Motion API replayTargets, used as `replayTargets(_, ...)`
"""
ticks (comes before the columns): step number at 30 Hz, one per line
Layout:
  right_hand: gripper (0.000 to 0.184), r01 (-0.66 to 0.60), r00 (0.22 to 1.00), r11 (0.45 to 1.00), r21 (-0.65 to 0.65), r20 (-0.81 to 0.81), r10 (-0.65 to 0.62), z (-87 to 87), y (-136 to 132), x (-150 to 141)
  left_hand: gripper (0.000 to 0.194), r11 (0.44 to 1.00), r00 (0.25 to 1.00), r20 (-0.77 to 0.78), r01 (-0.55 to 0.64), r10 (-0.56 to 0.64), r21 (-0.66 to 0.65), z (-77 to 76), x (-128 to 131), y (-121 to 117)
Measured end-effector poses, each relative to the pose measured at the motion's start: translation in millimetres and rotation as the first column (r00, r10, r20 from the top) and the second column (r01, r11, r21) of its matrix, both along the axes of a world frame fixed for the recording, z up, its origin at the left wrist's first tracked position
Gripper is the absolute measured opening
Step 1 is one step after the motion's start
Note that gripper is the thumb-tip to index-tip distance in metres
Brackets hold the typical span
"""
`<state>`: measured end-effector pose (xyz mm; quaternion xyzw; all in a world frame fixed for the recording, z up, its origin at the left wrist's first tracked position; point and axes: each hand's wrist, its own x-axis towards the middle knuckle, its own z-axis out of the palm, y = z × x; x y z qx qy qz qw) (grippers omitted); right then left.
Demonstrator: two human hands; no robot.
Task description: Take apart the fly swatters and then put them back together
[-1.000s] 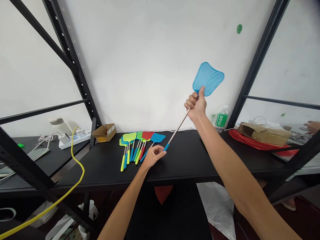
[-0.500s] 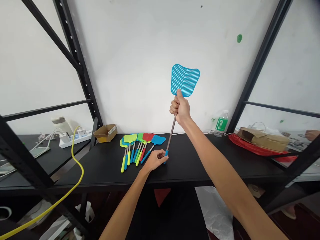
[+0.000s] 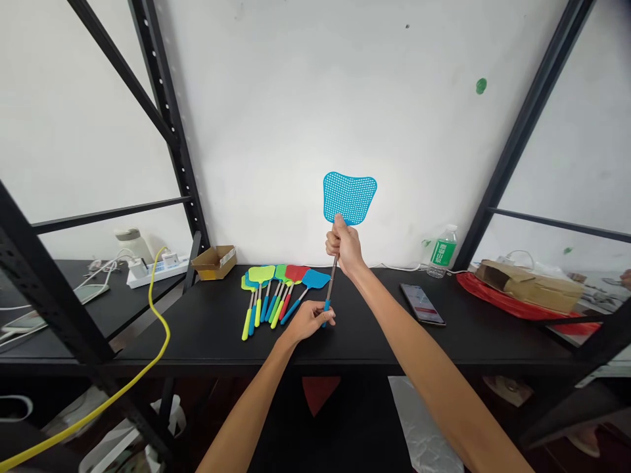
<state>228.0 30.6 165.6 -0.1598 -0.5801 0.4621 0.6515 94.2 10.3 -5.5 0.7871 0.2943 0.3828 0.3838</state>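
I hold a blue fly swatter [image 3: 350, 197] upright above the black shelf [image 3: 355, 341]. My right hand [image 3: 344, 244] is closed round its metal rod just under the mesh head. My left hand [image 3: 308, 321] is closed on the blue grip at the rod's lower end, close to the shelf top. The rod between my hands looks short. Just left of my left hand lies a row of several fly swatters [image 3: 276, 292] in green, blue, red and yellow, heads toward the wall.
A phone [image 3: 422, 303] lies right of my arm, a green-labelled water bottle [image 3: 443, 251] stands by the wall. A small cardboard box [image 3: 215, 261] sits at the left, a yellow cable [image 3: 148, 355] hangs down. A brown parcel on red material [image 3: 530, 282] lies at the right. Black rack posts frame both sides.
The swatter has swung from a rightward tilt to upright. My right hand has come down toward my left, and the rod between them has grown shorter.
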Motion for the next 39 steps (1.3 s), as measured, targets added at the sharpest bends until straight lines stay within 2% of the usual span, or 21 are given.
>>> replayTargets(5,0.068,0.008,0.999,1.0,-0.012,0.04,-0.007,-22.1,-6,-7,0.046,1.0,1.0,0.005,0.007,-0.007,-0.001,-1.8,0,2)
replayTargets(9,0.068,0.026,0.997,1.0,0.008,0.071,-0.026,-32.4,-9,-13,0.051,1.0,1.0,-0.01,0.003,-0.003,0.023,-1.0,-1,0)
replayTargets(14,0.066,0.0,0.997,0.999,0.036,0.072,-0.003,-33.8,-9,-17,0.054,0.997,0.999,-0.037,-0.024,0.026,0.069,0.8,-1,-2)
replayTargets(21,0.067,0.035,0.993,0.998,0.053,0.112,-0.041,-37.2,-9,-21,0.056,0.994,0.997,-0.072,-0.014,0.022,0.111,3.5,0,-5)
replayTargets(39,0.065,0.04,0.993,0.998,0.054,0.111,-0.046,-44.7,-10,-18,0.054,0.994,0.996,-0.088,0.003,0.007,0.11,0.3,1,-1)
